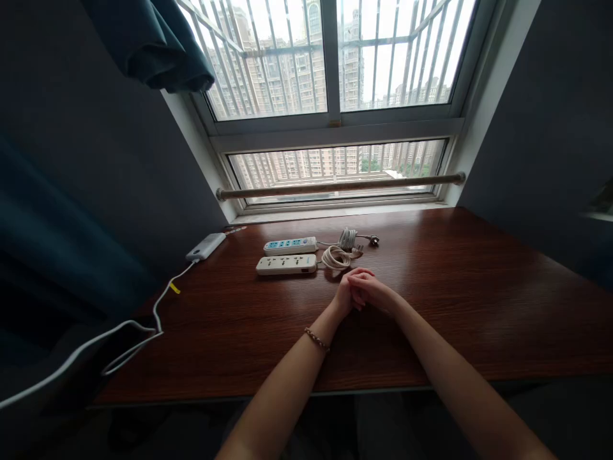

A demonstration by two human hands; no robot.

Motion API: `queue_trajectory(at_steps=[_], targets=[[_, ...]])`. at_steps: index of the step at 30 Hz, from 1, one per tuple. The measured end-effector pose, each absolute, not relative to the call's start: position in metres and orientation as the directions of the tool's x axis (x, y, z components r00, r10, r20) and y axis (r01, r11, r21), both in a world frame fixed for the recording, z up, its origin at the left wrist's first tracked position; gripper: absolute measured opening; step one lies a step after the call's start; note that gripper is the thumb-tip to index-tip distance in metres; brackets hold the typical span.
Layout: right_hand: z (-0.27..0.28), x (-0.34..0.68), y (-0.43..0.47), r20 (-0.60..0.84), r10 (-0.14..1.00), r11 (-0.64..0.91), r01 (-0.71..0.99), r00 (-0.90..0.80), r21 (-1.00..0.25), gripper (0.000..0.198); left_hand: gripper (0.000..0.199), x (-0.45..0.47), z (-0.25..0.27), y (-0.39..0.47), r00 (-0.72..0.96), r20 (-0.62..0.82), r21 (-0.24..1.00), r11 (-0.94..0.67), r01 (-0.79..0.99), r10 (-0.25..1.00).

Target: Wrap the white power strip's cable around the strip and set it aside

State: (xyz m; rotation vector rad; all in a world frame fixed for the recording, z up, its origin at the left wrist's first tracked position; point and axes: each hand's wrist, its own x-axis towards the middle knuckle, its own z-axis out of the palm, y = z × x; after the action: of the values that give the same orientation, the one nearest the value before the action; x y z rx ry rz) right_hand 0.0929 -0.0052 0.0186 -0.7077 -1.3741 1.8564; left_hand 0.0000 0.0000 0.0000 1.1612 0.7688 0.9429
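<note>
My left hand [343,296] and my right hand [376,289] are clasped together over the brown wooden desk, fingers folded against each other. Neither hand shows any object in it. Just beyond them lie two power strips with their cords coiled. The nearer, cream power strip [286,264] has a coiled cord [335,258] whose plug sits close to my fingertips. Behind it, a white power strip [290,246] with blue sockets has a bundled cord [348,239] ending in a dark plug [374,240]. A braided bracelet [317,339] circles my left wrist.
On the desk's [215,345] left edge, another white power strip [205,246] trails a white cable [156,313] with a yellow tag [174,288]. A rail [345,188] crosses the window at the back. Blue curtain [163,51] hangs at the upper left.
</note>
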Motion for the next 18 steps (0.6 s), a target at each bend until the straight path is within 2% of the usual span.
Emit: queue_trajectory(at_steps=[18], targets=[[0.0207, 0.092, -0.0077, -0.009, 0.817, -0.178, -0.236, -0.577, -0.955, 0.041, 0.04, -0.0002, 0.0046, -0.005, 0.402, -0.011, 0.969, 0.109, -0.222, 0.916]])
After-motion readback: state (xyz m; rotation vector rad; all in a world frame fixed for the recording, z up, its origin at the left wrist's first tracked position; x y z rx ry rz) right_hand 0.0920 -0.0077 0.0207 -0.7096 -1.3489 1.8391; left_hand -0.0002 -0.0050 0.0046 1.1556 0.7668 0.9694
